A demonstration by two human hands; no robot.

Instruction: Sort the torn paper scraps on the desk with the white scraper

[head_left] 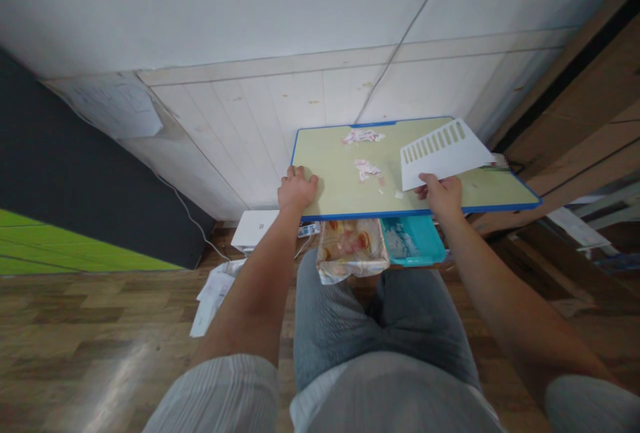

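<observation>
My right hand (444, 197) grips the lower edge of a white slotted sheet (450, 156), thumb on top. The sheet is tilted above the right part of a pale yellow-green tabletop (325, 149) with a blue rim; a row of oblong slots runs along its far side. My left hand (297, 189) lies over the tabletop's left edge with its fingers apart, holding nothing. Two small heaps of pinkish-white scraps, a far one (364, 136) and a nearer one (367, 169), lie between my hands. A small white scrap (399, 195) is near the sheet's corner.
Under the tabletop's near edge are a lined bin (353, 246) with stained contents and a turquoise tray (423, 243). A white box (255, 229) and papers (213, 299) stand low on the left. A white panelled wall (280, 103) rises behind, wooden furniture (580, 99) at right.
</observation>
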